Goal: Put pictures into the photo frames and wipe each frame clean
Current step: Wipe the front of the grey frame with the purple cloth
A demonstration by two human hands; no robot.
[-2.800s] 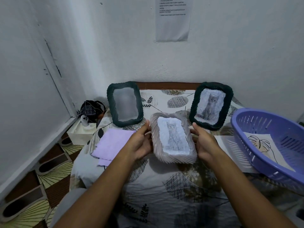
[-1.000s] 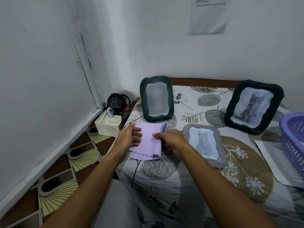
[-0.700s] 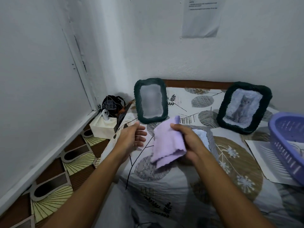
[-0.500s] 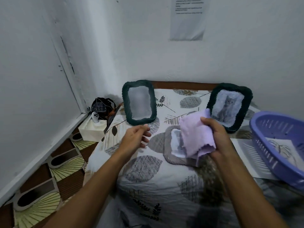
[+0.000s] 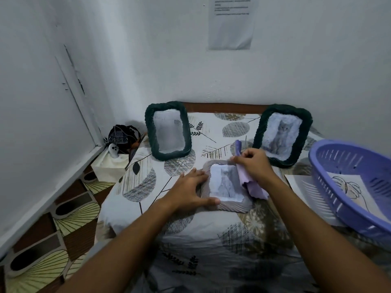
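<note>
lying flat on the patterned bed sheet [image 5: 190, 235], the grey photo frame [image 5: 229, 205] held a cat picture [image 5: 224, 183]. left hand [image 5: 186, 192] rested on its left edge, fingers straight. right hand [image 5: 255, 163] pinched a lilac cloth [image 5: 252, 188] against its right edge.

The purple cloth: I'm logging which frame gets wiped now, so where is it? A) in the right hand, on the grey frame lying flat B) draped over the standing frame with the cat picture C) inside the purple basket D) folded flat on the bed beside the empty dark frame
A: the right hand grips the purple cloth against the grey frame, which the left hand steadies.
</note>
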